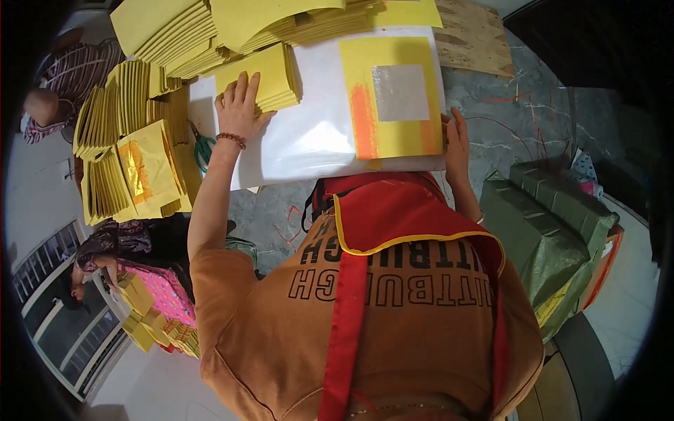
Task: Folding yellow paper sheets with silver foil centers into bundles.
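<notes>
My left hand [239,105] lies with fingers spread on a small stack of folded yellow paper [275,74] at the left of the white-topped table [309,133]. At the table's right edge, my right hand [456,144] has its fingers stretched out, beside a yellow sheet [361,56]. That sheet lies flat, with orange bands along its sides and a pale grey, shiny rectangle [400,93] on it. Whether my right fingertips touch the sheet's edge is hard to see. Green-handled scissors [204,151] sit by the table's left edge.
Thick bundles of folded yellow paper [126,91] crowd the left and far sides. A wooden board [470,38] extends at the far right. Green wrapped packages [533,231] stand on the right. Two other people [81,70] are on the left, one near more yellow bundles [151,319].
</notes>
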Tool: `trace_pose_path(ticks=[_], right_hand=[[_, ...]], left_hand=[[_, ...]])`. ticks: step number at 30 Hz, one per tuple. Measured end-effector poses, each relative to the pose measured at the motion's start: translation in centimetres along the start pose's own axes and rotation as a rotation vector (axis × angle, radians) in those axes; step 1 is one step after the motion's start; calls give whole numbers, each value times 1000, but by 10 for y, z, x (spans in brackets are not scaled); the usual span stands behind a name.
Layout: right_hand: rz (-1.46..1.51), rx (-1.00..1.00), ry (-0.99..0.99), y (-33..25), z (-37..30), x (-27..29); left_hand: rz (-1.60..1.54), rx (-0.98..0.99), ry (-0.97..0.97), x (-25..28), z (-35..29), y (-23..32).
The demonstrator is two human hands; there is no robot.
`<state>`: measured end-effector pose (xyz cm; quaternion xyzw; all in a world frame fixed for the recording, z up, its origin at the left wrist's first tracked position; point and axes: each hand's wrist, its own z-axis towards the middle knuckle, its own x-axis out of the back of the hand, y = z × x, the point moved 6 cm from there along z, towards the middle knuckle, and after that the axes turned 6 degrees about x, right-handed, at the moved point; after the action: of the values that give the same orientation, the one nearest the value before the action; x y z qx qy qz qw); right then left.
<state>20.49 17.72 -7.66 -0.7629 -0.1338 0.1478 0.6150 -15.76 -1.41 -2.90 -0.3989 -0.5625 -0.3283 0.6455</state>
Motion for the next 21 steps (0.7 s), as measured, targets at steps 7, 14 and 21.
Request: trace_pose_path(ticks=[7,14,21], right_hand=[[8,-67,-42,-2,4,4],[-75,-5,-119,5,8,0],[-207,100,-219,5,6,-5]], left_hand=[[-226,-38,251,51,-7,61],[-2030,347,-192,-20,-26,179],[-1996,344,-230,-24,-20,182]])
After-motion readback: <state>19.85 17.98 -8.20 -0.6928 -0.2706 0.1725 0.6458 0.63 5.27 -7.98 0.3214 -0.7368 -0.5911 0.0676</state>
